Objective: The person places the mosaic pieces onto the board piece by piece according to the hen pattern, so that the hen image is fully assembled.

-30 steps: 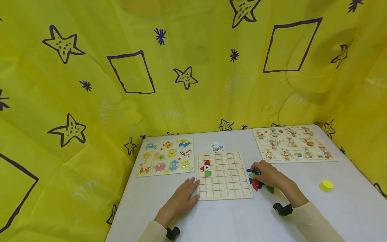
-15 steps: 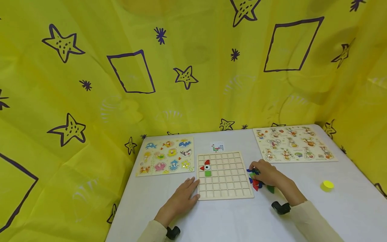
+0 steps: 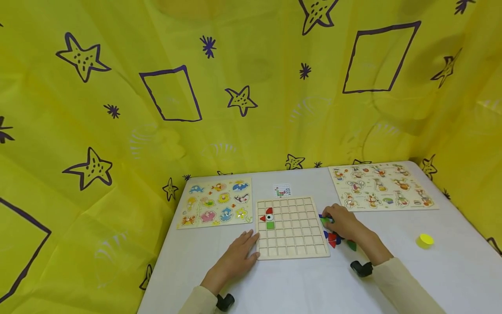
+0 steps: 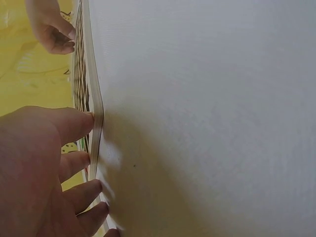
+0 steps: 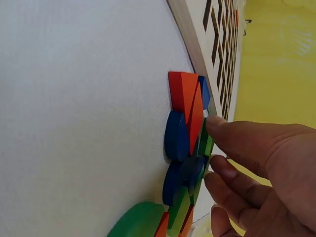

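A wooden grid board (image 3: 294, 240) lies flat on the table. At its upper left sit two red pieces (image 3: 269, 211), a white piece with a black dot (image 3: 269, 217) and a green square (image 3: 270, 225). My left hand (image 3: 237, 255) rests at the board's left edge, fingertips against its side (image 4: 92, 64). Right of the board, my right hand (image 3: 343, 222) pinches a green block (image 5: 206, 140) between thumb and forefinger, low among a heap of shape blocks. Red blocks (image 5: 182, 91), blue rounded blocks (image 5: 175, 136) and a large green rounded block (image 5: 140, 219) lie beside it.
Behind the board lies a small picture card (image 3: 282, 190). A sea-animal puzzle (image 3: 215, 203) is at the back left, another picture puzzle (image 3: 382, 187) at the back right. A yellow cylinder (image 3: 425, 240) stands far right. Yellow cloth (image 3: 251, 144) hangs behind.
My right hand has shifted slightly up and left, and the green block by its fingers has moved a little away from the red pieces. My left hand stays put.
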Demonstrator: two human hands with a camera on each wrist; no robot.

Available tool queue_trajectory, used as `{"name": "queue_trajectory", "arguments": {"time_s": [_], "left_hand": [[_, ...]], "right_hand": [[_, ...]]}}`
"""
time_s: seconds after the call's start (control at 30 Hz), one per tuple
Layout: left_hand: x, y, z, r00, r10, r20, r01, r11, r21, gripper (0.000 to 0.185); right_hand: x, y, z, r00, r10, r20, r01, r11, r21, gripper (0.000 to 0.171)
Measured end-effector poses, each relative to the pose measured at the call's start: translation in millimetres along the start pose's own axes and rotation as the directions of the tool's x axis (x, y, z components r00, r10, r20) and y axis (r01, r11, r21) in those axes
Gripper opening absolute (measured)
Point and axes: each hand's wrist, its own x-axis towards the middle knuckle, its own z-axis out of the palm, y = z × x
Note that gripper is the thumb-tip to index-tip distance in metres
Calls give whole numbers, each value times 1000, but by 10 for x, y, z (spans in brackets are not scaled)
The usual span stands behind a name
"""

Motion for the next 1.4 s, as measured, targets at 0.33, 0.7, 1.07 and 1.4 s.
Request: {"name": "queue_trajectory", "arguments": {"time_s": [0.33,0.7,1.07,1.4], "left_hand": [[-16,-8,4,1000,7,0,-7,1000,-14,63],[-10,2,-14,1000,-11,0,11,1000,-6,63],[-7,15,-14,1000,-6,7,6,1000,-11,63],[-7,7,4,1000,2,3,-2,1000,5,63]], "right_hand": [[-63,-97,41,1000,7,7,-6,997,-79,23],[-133,-121,64,999,45,1,-45,998,-50,22],[12,-433,100,999,-10,-47,11,999,38,22],[196,-1048,515,995,-70,-69,74,995,62,16]]}}
